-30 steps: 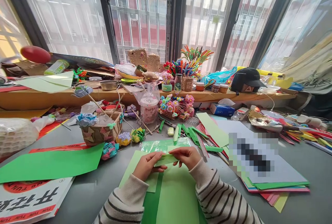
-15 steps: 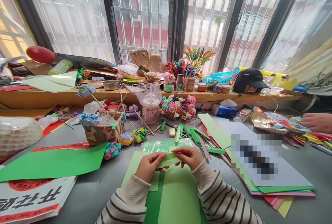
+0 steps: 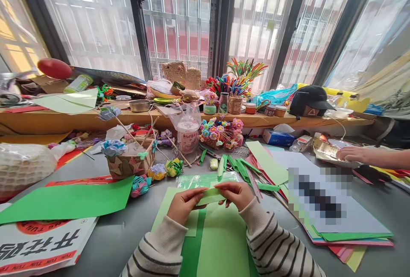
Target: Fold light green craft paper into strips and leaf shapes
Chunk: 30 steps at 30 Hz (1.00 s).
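Note:
A small folded strip of light green paper (image 3: 208,198) is pinched between both my hands, above the sheets in front of me. My left hand (image 3: 185,204) grips its left end with thumb and fingers. At the other end, my right hand (image 3: 236,195) pinches it from the upper right. Below lie a large light green sheet (image 3: 222,243) and a darker green sheet (image 3: 191,253) under it. Just beyond my hands is a clear plastic sleeve (image 3: 205,178). Several folded green paper strips (image 3: 238,168) lie farther back, beside a ruler (image 3: 255,184).
To the left are a green sheet (image 3: 70,200), a printed bag (image 3: 41,243) and a basket (image 3: 128,163) with paper flowers. A paper stack (image 3: 361,213) lies at right. Another person's hand (image 3: 355,155) reaches over a dish there. A plastic cup (image 3: 188,134) stands behind.
My hands stay on the paper strip, which looks narrower and more closely folded now. At the right, the other person's hand has moved left, over the dish.

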Each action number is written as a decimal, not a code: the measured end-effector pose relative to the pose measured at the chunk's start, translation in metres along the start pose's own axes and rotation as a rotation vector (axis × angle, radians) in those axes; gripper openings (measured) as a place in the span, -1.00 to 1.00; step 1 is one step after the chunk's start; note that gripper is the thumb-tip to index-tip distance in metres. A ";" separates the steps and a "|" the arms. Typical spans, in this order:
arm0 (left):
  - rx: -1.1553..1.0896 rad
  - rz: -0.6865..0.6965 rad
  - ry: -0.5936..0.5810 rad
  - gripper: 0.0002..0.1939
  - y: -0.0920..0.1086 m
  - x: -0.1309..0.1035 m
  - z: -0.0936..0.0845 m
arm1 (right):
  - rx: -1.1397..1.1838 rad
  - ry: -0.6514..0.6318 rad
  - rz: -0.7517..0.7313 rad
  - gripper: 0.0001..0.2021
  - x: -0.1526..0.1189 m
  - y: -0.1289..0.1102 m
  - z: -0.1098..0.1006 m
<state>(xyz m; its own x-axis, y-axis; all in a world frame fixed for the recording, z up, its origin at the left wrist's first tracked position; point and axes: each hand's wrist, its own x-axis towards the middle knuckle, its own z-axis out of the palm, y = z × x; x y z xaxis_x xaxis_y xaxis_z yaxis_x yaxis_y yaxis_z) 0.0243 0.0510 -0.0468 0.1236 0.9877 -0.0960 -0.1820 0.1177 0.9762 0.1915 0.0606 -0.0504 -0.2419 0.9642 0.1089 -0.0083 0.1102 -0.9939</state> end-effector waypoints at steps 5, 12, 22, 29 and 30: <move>-0.057 -0.074 -0.026 -0.66 0.003 0.000 -0.001 | -0.020 0.004 -0.018 -0.70 0.001 0.002 0.000; -0.068 -0.279 -0.038 -0.68 0.010 -0.001 0.004 | -0.039 0.012 -0.061 -0.74 0.001 0.005 0.002; -0.049 -0.246 -0.058 -0.71 0.010 -0.002 0.002 | -0.035 -0.024 -0.088 -0.75 -0.001 0.004 0.003; 0.033 -0.109 0.005 -0.63 0.002 0.000 0.006 | 0.052 -0.061 0.048 -0.66 -0.003 -0.005 0.006; 0.047 -0.092 0.000 -0.64 0.001 0.000 0.007 | 0.053 -0.053 0.063 -0.66 -0.003 -0.005 0.007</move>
<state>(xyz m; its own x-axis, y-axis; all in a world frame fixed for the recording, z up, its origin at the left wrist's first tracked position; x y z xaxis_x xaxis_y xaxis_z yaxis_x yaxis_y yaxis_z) 0.0307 0.0504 -0.0442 0.1379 0.9729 -0.1858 -0.1239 0.2031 0.9713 0.1856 0.0556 -0.0461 -0.2947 0.9545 0.0464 -0.0425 0.0355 -0.9985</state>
